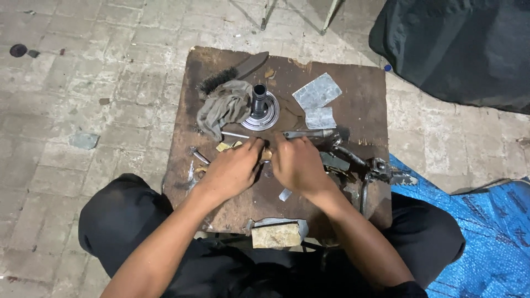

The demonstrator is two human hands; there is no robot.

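My left hand [234,168] and my right hand [298,163] meet over the middle of a worn brown wooden board [364,105]. Both are closed around a small tan part [266,155] held between them; most of it is hidden by my fingers. Just beyond my hands lies a thin metal rod [236,134] and a metal hand tool [308,133]. Farther back stands a round metal hub with a dark upright shaft [260,107], beside a crumpled grey rag [223,107].
A wire brush [232,73] lies at the board's far left. Two grey sheet scraps [317,91] lie at the back right. Metal clamp parts [381,170] sit at the right edge, a stone block [276,235] at the near edge. Blue tarp [486,221] lies to the right, dark cloth [464,44] beyond.
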